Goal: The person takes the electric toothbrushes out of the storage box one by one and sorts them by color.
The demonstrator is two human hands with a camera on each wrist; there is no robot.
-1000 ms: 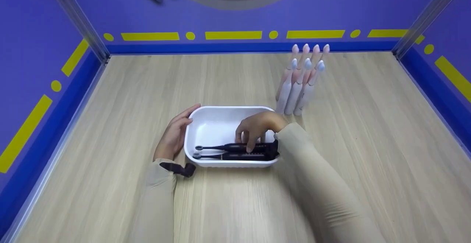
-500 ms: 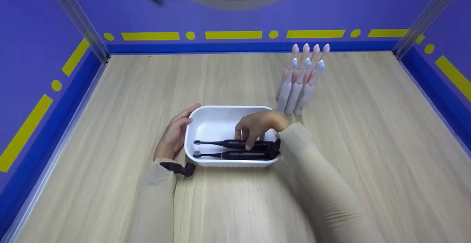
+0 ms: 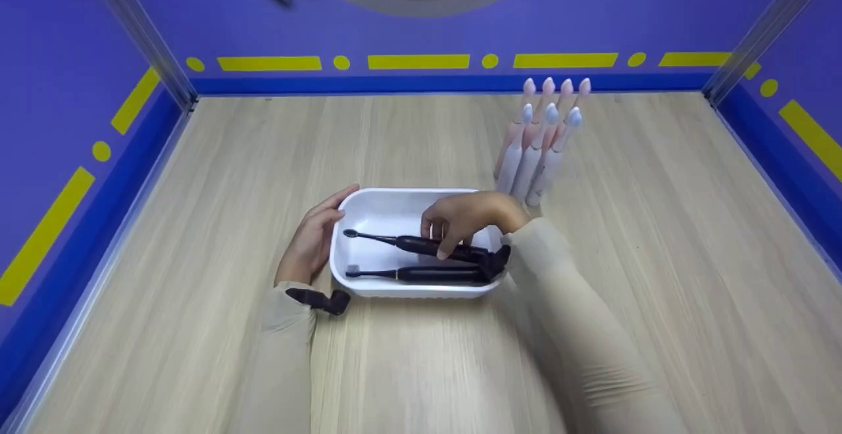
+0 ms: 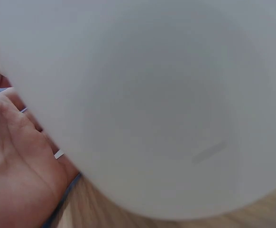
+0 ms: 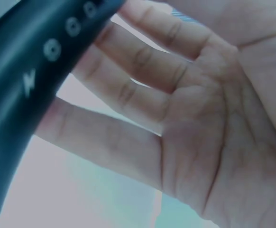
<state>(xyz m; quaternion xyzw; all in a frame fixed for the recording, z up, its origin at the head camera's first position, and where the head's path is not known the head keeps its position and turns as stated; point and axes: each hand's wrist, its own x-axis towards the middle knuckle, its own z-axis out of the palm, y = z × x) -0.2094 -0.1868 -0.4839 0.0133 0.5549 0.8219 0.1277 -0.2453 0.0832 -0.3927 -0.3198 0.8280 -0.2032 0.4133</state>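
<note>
A white plastic basin (image 3: 368, 294) stands on the table. At its left end my left hand (image 3: 308, 243) holds the wall, thumb on the rim and fingers round the outer far corner. In the left wrist view the pale basin wall (image 4: 166, 104) hides most of those fingers. My right hand (image 3: 460, 216) pinches the handle of a black electric toothbrush (image 3: 414, 244) between thumb and fingers, its head raised and pointing left. White button marks show on that toothbrush handle (image 5: 38, 66) in the right wrist view. A second black electric toothbrush (image 3: 434, 275) lies along the basin's near side.
Behind the right arm, several white electric toothbrushes (image 3: 526, 171) stand upright, with several pink electric toothbrushes (image 3: 566, 90) behind them. Blue-purple walls (image 3: 421, 39) with yellow marks enclose the wooden table (image 3: 276, 138) at the back and both sides.
The held toothbrush has risen from beside the second one and shifted away from me, its head tilting towards the far side. My right hand moved slightly with it. My left hand stayed in place.
</note>
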